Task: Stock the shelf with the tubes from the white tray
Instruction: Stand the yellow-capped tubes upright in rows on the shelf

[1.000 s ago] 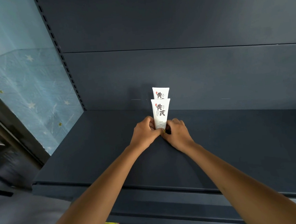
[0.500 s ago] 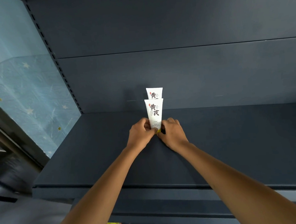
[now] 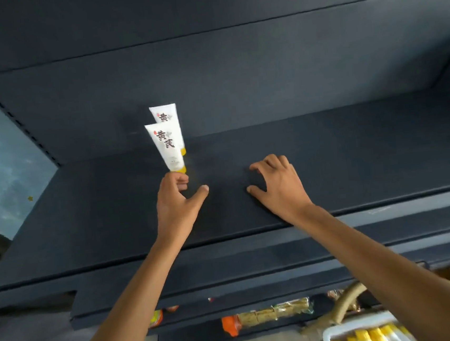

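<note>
**A:** Where are the tubes?

**B:** The front tube (image 3: 166,148) stands cap-down on the dark shelf (image 3: 340,153). A second tube (image 3: 165,113) is directly behind it, half hidden, close to the back panel (image 3: 236,73).

**A:** And the hands?

**B:** The left hand (image 3: 176,202) sits just below the front tube. Its fingers (image 3: 180,180) are curled under the yellow cap and its thumb is splayed away to the right. I cannot tell whether the fingers touch or grasp the cap. The right hand (image 3: 277,184) is well to the right of the front tube, fingers spread and bent over the shelf board, holding nothing.

**A:** Is anything in the way?

**B:** The left hand's knuckles cover the foot of the front tube. Both forearms cross the shelf's front edge.

**A:** What else is around?

**B:** A blue starred panel (image 3: 0,164) lies far to the left of the front tube. Below it, on a lower shelf (image 3: 261,331), are snack packets (image 3: 270,313). Further down and to the right is a corner of the white tray (image 3: 327,337), holding more yellow-capped tubes (image 3: 371,336), blurred.
</note>
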A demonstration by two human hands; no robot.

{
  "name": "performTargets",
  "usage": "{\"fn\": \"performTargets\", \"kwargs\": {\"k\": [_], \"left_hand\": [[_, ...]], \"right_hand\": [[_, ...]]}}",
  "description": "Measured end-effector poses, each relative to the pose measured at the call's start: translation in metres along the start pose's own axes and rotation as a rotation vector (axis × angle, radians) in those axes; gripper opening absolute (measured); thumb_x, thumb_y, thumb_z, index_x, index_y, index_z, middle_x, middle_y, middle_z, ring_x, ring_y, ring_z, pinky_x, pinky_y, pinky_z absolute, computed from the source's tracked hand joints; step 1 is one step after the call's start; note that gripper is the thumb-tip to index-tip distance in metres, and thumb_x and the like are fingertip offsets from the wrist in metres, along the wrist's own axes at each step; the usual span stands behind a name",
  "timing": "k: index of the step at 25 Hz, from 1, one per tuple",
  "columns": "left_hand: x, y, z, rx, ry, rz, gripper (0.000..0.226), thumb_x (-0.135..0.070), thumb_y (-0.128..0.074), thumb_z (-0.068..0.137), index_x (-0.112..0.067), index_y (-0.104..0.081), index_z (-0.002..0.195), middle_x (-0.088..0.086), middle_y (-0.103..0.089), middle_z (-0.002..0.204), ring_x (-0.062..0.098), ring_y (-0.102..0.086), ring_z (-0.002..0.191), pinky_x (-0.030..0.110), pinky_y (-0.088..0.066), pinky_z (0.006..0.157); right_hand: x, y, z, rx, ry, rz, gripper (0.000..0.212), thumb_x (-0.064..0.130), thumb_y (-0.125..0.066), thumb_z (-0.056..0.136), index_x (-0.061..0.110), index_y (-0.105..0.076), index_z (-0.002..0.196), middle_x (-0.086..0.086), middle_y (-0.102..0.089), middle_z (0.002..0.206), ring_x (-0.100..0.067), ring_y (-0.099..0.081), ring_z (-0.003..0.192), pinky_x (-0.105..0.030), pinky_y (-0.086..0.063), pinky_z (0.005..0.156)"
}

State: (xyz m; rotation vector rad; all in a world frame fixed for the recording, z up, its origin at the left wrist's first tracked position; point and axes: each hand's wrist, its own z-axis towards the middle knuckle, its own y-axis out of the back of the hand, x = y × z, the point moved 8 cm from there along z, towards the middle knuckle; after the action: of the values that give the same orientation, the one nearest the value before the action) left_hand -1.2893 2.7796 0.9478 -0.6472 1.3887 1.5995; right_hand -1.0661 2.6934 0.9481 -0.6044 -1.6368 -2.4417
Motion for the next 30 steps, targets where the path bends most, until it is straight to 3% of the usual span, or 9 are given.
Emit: {"fn": "performTargets", "kwargs": {"k": [5,10,14,19,25,30], "left_hand": [[-0.082,-0.066,-0.096,0.173,-0.244,-0.044,0.032,-0.025,-0.079,0.084,-0.022,-0.060,0.109,-0.010,-0.060,0.112,0.010,-0.060,0.106,0.029,-0.050,0.083],[-0.120,-0.156,-0.220,0.437,-0.561,0.004,0.031,-0.021,-0.076,0.082,-0.011,-0.065,0.109,-0.003,-0.061,0.115,0.017,-0.055,0.110,0.025,-0.044,0.091],[-0.080,-0.261,-0.315,0.731,-0.470,0.065,0.034,-0.033,-0.070,0.081,-0.016,-0.064,0.109,-0.005,-0.059,0.115,0.017,-0.055,0.111,0.032,-0.047,0.092],[-0.002,-0.387,-0.393,0.939,-0.291,0.330,0.040,-0.037,-0.071,0.083,-0.018,-0.061,0.117,-0.002,-0.056,0.122,0.018,-0.053,0.112,0.035,-0.051,0.088],[0.086,-0.506,-0.453,1.115,-0.410,0.696,0.052,-0.033,-0.070,0.087,-0.011,-0.053,0.131,0.008,-0.054,0.131,0.029,-0.049,0.122,0.038,-0.044,0.101],[0.127,-0.579,-0.476,1.232,-0.605,0.848,0.054,-0.025,-0.068,0.086,-0.010,-0.047,0.134,0.009,-0.051,0.136,0.031,-0.046,0.127,0.040,-0.042,0.100]], "right_hand": [[-0.085,0.078,-0.102,-0.149,-0.118,-0.086,0.045,0.034,-0.074,0.088,0.012,-0.064,0.126,-0.008,-0.057,0.116,-0.031,-0.049,0.105,-0.043,-0.045,0.096],[-0.186,0.139,-0.229,-0.225,-0.304,-0.123,0.041,0.029,-0.073,0.089,0.015,-0.064,0.126,-0.008,-0.055,0.117,-0.029,-0.045,0.110,-0.040,-0.040,0.097],[-0.280,0.147,-0.350,-0.206,-0.549,-0.137,0.038,0.026,-0.071,0.089,0.015,-0.063,0.124,-0.010,-0.057,0.119,-0.031,-0.046,0.113,-0.028,-0.031,0.096],[-0.371,0.086,-0.476,-0.051,-0.824,-0.131,0.040,0.022,-0.077,0.085,0.008,-0.065,0.121,-0.015,-0.057,0.117,-0.038,-0.046,0.111,-0.050,-0.047,0.092],[-0.441,-0.045,-0.560,0.244,-0.976,-0.043,0.041,0.023,-0.072,0.088,0.010,-0.062,0.126,-0.013,-0.057,0.120,-0.035,-0.049,0.115,-0.048,-0.048,0.093],[-0.465,-0.134,-0.581,0.394,-0.974,0.017,0.040,0.024,-0.068,0.089,0.010,-0.061,0.125,-0.013,-0.060,0.125,-0.035,-0.051,0.117,-0.042,-0.046,0.089]]}}
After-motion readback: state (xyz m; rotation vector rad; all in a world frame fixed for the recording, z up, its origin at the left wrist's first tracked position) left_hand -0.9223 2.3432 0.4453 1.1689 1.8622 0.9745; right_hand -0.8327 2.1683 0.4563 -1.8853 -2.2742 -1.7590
